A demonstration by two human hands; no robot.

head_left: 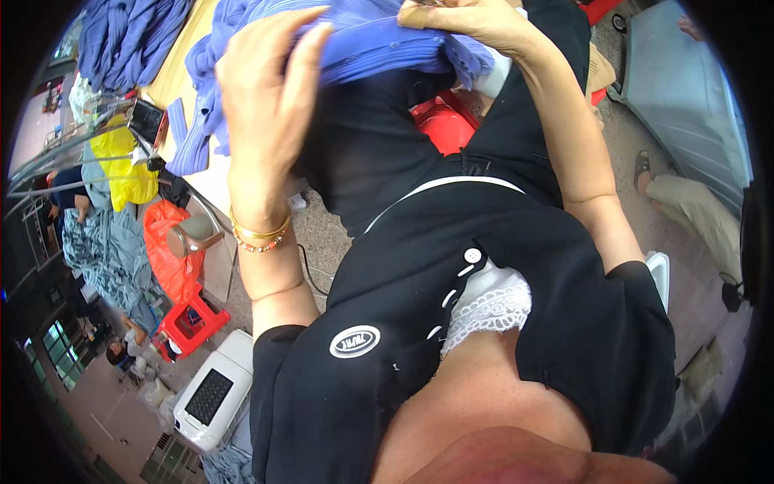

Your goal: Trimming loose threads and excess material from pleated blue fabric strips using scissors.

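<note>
A blue-violet ribbed knit garment (379,50) lies over my lap and the table edge, its long folded edge running between my hands. My left hand (270,93), with a gold bangle and a beaded bracelet at the wrist, is raised over the garment's left part. Its fingers are apart and the thumb is blurred; nothing shows in it. My right hand (476,22) is closed in a pinch at the garment's far right edge. A bit of dark metal peeks out at its fingertips, cut off by the picture's upper rim, too little to name.
More blue-violet knitwear (133,36) is heaped at the far left on the pale yellow table (171,56). Left of me are a yellow bag (121,165), an orange-red bag (168,234), a red stool (193,323) and grey-blue cloth (105,250). A large pale cart (677,89) stands right, near another person's leg (697,214).
</note>
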